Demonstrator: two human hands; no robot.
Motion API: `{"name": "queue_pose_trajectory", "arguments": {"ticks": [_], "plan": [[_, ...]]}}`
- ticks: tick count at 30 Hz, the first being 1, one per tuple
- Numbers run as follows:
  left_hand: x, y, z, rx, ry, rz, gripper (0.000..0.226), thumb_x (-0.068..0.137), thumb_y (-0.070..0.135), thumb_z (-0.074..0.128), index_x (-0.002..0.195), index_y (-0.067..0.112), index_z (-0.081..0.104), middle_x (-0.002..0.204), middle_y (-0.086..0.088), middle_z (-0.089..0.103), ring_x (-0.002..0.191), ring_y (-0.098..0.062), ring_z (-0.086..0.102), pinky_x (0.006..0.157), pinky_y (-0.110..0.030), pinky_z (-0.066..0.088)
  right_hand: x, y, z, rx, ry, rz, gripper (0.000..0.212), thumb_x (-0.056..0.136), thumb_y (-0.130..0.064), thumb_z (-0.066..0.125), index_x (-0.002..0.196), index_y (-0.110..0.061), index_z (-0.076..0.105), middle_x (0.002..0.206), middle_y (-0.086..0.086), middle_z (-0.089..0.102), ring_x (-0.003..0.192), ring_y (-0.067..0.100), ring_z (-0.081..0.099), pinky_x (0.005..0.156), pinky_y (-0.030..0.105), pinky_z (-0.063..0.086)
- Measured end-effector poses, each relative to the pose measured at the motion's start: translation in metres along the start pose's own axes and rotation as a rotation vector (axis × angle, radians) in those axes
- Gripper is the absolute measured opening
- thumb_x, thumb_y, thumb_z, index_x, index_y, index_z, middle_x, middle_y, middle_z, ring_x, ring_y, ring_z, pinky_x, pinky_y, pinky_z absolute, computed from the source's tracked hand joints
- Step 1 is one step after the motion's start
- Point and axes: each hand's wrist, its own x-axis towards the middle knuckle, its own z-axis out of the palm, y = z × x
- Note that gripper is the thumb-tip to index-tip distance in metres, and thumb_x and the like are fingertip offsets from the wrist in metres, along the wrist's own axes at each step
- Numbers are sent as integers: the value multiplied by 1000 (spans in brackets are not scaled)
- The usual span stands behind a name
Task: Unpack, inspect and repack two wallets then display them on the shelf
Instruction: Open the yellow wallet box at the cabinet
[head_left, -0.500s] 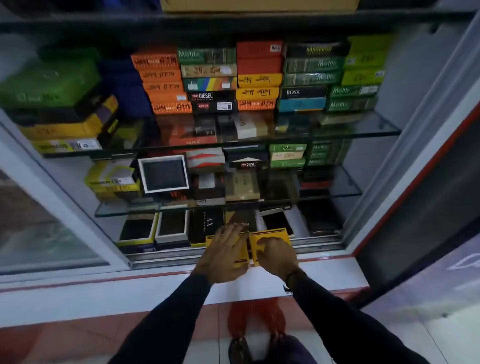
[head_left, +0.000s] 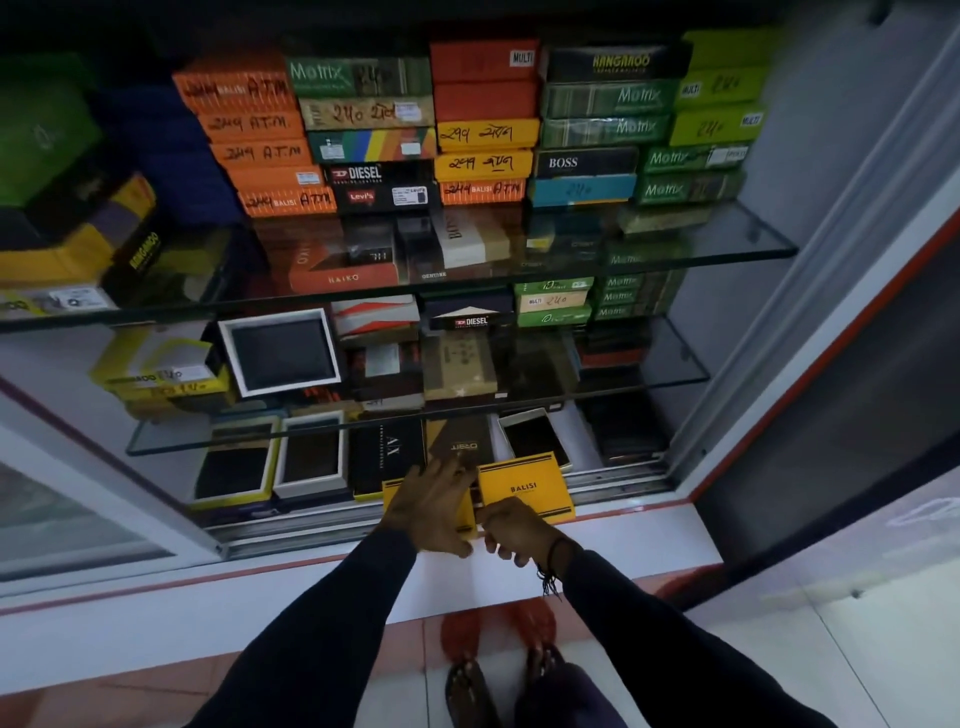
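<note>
Since the earlier frame, the right hand (head_left: 511, 530) has been drawn back, uncovering the yellow BALISI box (head_left: 524, 488); its grip is curled at the box's near edge. The left hand (head_left: 434, 506) is spread flat, grip fully open, over the second yellow box (head_left: 390, 491).

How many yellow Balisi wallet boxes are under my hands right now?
2: one yellow box under the left hand, the other Balisi box beside it, its near corner at the right hand.

Glass-fronted cabinet, bottom shelf (head_left: 597, 441) carrying open wallet boxes (head_left: 311, 457) at left, black AX box (head_left: 387, 452), two yellow Balisi boxes (head_left: 524, 488) at the front edge, glass shelves (head_left: 727, 239) above stacked with labelled boxes (head_left: 483, 124)
</note>
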Motion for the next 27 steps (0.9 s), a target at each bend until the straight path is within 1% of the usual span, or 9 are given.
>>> {"name": "queue_pose_trajectory", "arguments": {"ticks": [5,7,9,12,15,19,20,23,27], "plan": [[-6,-9,-6,-95,74,11,108,57,63,74,148,27,29,146,-5,38,125,-29,50,95,-44,51,-3,-9,7,79,-5,36,28,88,-29,51,94,-7,66,68,6,60,47,16,42,46,20,29],[-12,-17,-15,-143,102,24,103,55,69,71,144,30,38,142,-1,38,121,-26,53,93,-42,52,-3,-10,9,111,-6,21,27,88,-33,54,94,-10,67,70,6,61,49,16,46,47,20,33],[-21,-27,-23,-181,129,44,94,54,71,71,137,32,49,135,3,39,112,-22,56,86,-34,52,-3,-11,14,179,-13,-2,29,89,-37,57,96,-11,68,76,5,64,56,16,52,52,23,38],[-33,-42,-31,-253,150,46,84,52,68,74,128,36,56,127,7,38,106,-17,53,79,-27,51,0,-14,20,225,-6,-52,38,89,-46,60,100,-11,70,85,3,69,67,17,60,61,28,46],[-42,-52,-36,-302,137,46,82,53,65,78,127,36,56,127,9,36,108,-15,49,81,-27,52,2,-18,24,241,11,-81,37,90,-44,61,109,-14,70,93,4,70,72,18,62,63,29,48],[-51,-62,-40,-378,136,33,81,53,61,80,126,38,54,129,10,35,114,-16,48,86,-33,56,8,-19,27,169,116,-68,17,87,-16,64,99,-11,73,84,8,70,64,19,63,58,30,53],[-53,-65,-40,-405,134,33,79,53,59,81,125,39,53,129,11,34,115,-16,47,88,-35,56,10,-18,27,176,137,-39,15,86,-15,64,96,-9,73,82,8,71,65,19,65,60,32,54],[-59,-71,-40,-493,121,29,76,55,53,83,123,43,51,130,12,32,119,-16,43,92,-35,54,10,-18,27,244,152,-18,26,84,-36,69,95,-13,74,87,7,75,70,20,66,62,30,53],[-71,-76,-38,-597,118,-67,70,57,48,80,121,40,51,128,6,28,119,-22,43,96,-40,54,13,-12,28,157,201,-120,27,78,-33,79,90,-9,77,71,6,67,59,16,57,45,21,41]]}}
